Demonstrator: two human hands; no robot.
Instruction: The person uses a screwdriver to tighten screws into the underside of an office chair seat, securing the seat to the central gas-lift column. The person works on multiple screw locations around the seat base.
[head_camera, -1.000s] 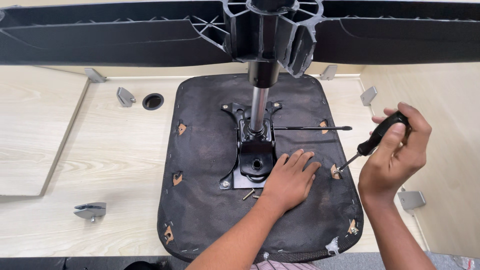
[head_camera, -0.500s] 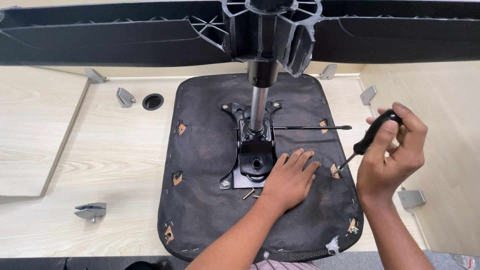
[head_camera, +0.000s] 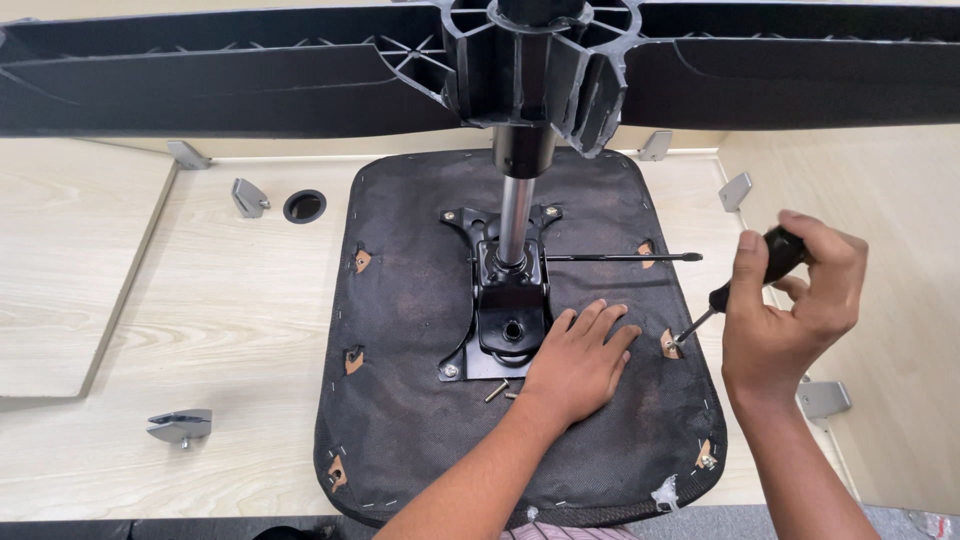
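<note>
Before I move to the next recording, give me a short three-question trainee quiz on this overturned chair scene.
1. True or false: the left hand lies flat on the black fabric underside of the seat.
2. Which does the right hand hold? A) a hammer B) a black-handled screwdriver C) a wrench
3. Fill in: the screwdriver's tip sits at a small cut-out hole near the seat's ____ edge, as seen in the head view.

Key
1. True; it rests beside the black metal mounting plate.
2. B.
3. Right.
</note>
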